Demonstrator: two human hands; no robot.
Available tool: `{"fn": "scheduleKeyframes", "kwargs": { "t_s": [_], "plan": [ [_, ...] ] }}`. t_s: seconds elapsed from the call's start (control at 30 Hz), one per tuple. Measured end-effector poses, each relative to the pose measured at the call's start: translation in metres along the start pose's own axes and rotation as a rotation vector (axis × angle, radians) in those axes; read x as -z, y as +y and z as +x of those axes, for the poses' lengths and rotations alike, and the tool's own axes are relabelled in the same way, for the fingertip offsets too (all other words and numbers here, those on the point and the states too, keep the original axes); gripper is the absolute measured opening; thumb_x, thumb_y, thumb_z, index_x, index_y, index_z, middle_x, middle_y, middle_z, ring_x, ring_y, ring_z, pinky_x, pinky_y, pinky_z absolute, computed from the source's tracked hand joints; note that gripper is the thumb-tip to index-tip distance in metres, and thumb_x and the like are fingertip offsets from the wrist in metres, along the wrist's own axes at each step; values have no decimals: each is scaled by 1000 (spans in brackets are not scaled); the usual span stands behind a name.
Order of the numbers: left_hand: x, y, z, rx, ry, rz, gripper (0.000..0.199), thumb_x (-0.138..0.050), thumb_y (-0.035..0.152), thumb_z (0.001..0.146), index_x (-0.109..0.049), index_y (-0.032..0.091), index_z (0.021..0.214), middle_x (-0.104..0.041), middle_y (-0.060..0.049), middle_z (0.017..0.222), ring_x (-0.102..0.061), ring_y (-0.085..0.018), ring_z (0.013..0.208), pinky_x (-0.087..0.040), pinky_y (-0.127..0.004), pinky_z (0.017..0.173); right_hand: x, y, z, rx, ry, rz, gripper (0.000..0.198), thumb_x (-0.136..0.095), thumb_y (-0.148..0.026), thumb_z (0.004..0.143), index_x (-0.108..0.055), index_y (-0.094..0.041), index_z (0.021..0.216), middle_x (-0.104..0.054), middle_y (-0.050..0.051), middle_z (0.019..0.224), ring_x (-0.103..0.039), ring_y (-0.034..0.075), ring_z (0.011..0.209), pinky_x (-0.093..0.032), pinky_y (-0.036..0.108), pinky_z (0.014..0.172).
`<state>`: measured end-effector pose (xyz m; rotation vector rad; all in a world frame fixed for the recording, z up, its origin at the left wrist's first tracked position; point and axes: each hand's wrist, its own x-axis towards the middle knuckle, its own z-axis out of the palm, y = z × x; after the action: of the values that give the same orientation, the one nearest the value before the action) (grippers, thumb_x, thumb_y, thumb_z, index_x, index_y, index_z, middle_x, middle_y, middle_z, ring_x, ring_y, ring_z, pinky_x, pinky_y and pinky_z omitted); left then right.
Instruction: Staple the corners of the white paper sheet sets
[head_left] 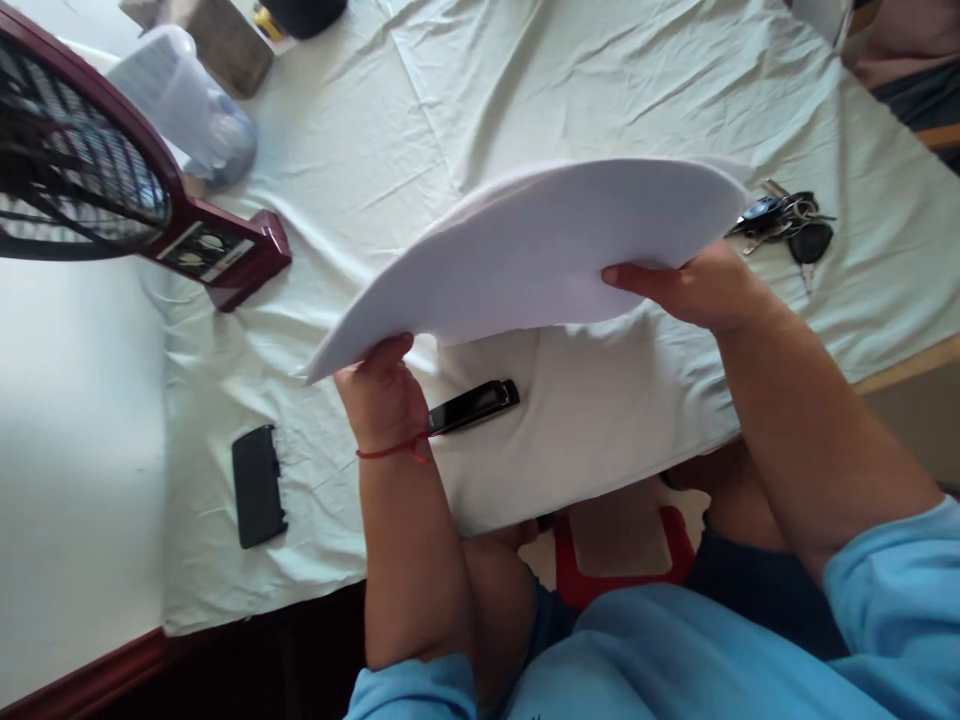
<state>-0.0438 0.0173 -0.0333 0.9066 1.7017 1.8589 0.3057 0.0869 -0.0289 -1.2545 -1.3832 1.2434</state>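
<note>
A stack of white paper sheets (525,250) is held up over the table, bowed in a curve between both hands. My left hand (384,392) pinches its left end, thumb on the near face, fingers hidden behind. At the right end my right hand (694,285) grips the paper, its thumb lying along the near face and the other fingers out of sight. Below the sheets, beside my left wrist, a black stapler (474,405) lies on the cloth. A red string circles that wrist.
A pale cloth (600,420) covers the table. Keys (795,225) lie at the right, a dark phone-like slab (257,487) at the left. A maroon electric fan-like device (225,245) stands at the left, near a clear plastic container (169,95) and a brown block (225,45).
</note>
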Motion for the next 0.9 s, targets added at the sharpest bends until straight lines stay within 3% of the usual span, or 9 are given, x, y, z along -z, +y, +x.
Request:
{"fn": "scheduleKeyframes", "kwargs": {
  "t_s": [0.1,0.23,0.37,0.53,0.67,0.8,0.9],
  "plan": [
    [1,-2,0,-79,10,-74,27,-81,21,57,-61,24,75,-66,1,89,-63,-19,97,-57,-33,99,-1,-3,-2,11,-12,33,47,-109,-45,72,-80,-26,103,-82,3,118,-72,35,140,-70,52,121],
    [1,-9,-1,-25,-90,11,27,-84,26,61,-64,26,78,-69,0,88,-67,-23,99,-60,-37,101,-1,-2,-1,-39,-112,3,52,-113,-44,65,-79,-26,100,-82,3,119,-72,37,142,-69,52,124],
    [-1,-1,-4,-52,-144,-31,28,-92,30,68,-71,27,87,-77,-1,100,-73,-25,112,-60,-38,112,-2,3,-1,2,9,57,51,-110,-47,70,-79,-24,103,-83,2,124,-73,34,139,-66,53,129],
    [-5,20,-13,-8,-282,-117,49,-106,62,75,-80,25,95,-85,-6,113,-77,-28,131,-58,-38,125,-4,3,3,75,49,287,58,-110,-44,70,-80,-23,114,-85,1,129,-75,26,136,-61,46,133],
    [-5,20,-18,53,-222,-102,58,-106,71,77,-82,23,99,-86,-6,111,-80,-27,126,-64,-35,117,-5,-1,6,106,34,446,79,-115,-47,58,-79,-23,124,-85,3,133,-75,25,140,-56,43,137],
    [-4,20,-19,17,-164,-108,57,-108,71,76,-84,23,96,-86,-4,111,-81,-23,118,-67,-30,106,-4,-3,8,99,3,418,82,-115,-55,57,-79,-22,124,-84,3,133,-71,29,149,-52,49,142],
    [-4,23,-20,8,-185,-108,58,-108,72,75,-82,22,88,-84,-4,101,-80,-19,102,-68,-25,91,-3,-2,11,94,29,411,90,-117,-59,49,-77,-23,122,-84,4,132,-67,32,156,-48,51,145]
  ]
}}
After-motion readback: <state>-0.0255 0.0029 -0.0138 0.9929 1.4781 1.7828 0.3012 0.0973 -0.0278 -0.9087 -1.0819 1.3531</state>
